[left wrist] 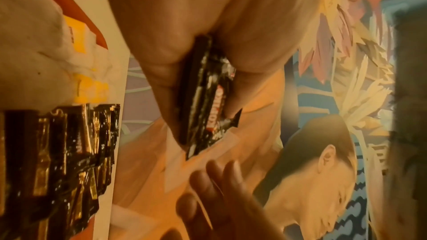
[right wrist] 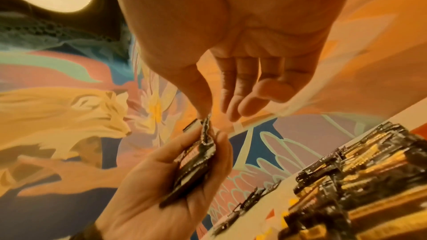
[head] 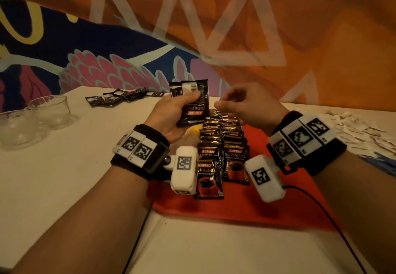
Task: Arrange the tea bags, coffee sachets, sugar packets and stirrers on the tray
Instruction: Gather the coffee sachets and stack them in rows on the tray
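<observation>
Left hand [head: 171, 115] is gripping a small stack of coffee sachets [head: 194, 104], fanned for picking. Right hand [head: 240, 104], fingers [right wrist: 233, 98] loose and empty, is reaching beside them; tray [head: 267, 205] rows lying below.

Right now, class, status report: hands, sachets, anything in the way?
Left hand grips coffee sachets. Right hand empty beside them. Sachet rows on red tray. Nothing in the way.
</observation>
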A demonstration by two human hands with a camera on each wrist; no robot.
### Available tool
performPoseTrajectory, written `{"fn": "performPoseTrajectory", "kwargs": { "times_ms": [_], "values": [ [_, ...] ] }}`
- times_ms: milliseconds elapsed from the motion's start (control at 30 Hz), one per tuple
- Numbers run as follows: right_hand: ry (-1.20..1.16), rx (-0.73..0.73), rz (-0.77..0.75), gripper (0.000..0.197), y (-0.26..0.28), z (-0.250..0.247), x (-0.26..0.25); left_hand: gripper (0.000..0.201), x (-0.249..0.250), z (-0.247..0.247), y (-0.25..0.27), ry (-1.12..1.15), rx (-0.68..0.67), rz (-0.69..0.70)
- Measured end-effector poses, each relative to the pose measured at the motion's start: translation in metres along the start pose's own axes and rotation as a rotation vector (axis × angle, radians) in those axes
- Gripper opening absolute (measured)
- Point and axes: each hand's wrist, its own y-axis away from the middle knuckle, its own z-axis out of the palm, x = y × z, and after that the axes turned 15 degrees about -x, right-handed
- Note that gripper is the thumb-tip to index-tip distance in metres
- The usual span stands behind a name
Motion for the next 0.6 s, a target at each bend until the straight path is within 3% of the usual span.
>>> {"fn": "performPoseTrajectory", "kwargs": {
  "times_ms": [300,467,533,600],
  "values": [
    [-0.305,0.069,-0.155,0.017,0.005,0.006,0.003,0.052,-0.008,0.01,0.001,-0.127,-0.009,0.078],
    [-0.062,0.307,-0.277,0.022,0.005,-0.006,0.004,0.065,-0.003,0.009,0.0,-0.208,0.0,-0.001],
    [0.011,0.332,-0.32,0.021,0.006,-0.007,0.002,0.061,-0.003,0.011,0.001,-0.155,-0.042,-0.038],
    [0.049,0.323,-0.372,0.024,0.007,-0.005,0.002,0.042,-0.001,0.013,0.003,-0.12,-0.06,0.003]
  ]
}}
